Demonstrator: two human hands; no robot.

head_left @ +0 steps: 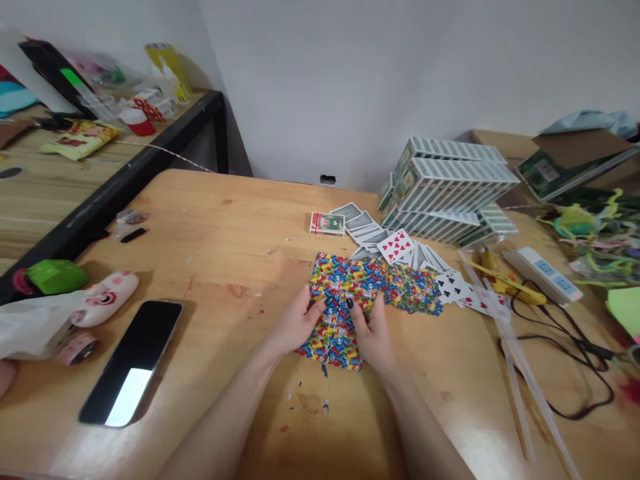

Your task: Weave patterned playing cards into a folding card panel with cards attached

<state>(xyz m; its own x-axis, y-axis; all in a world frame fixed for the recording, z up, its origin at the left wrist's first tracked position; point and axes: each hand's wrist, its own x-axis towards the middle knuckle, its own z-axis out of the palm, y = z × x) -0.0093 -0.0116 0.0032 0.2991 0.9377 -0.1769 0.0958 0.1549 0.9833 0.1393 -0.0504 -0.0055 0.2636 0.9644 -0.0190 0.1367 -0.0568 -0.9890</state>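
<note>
Head camera view, looking down: a pale orange-brown wooden table (235, 227) is seen with two bare hands at its middle. A pile of glossy playing cards backed in a busy red, blue, yellow and green pattern (340, 343) is held between them, low over the wood. By the left hand (300, 325) and the right hand (374, 335) this pile is gripped from either side, thumbs laid on top; the other fingers are mostly hidden. A seam seems to run between the thumbs, but whether two packets are held cannot be told.

Good handling would probably be helped by light, equal thumb pressure and level wrists; if the sides were squeezed harder, cards could be bent or slipped out of line. The loose spread of matching multicoloured cards (417, 293), just beside the right hand, is best not brushed.

Beyond, a small red, white and green card box (327, 224) is set near a scatter of grey-backed cards (365, 230). Red heart pips can be made out on a white face-up card (396, 247), and black clubs on another white card (451, 287). Print on the stacked green-and-white striped cartons (455, 180) is too small to be read; no brand is legible.
</note>
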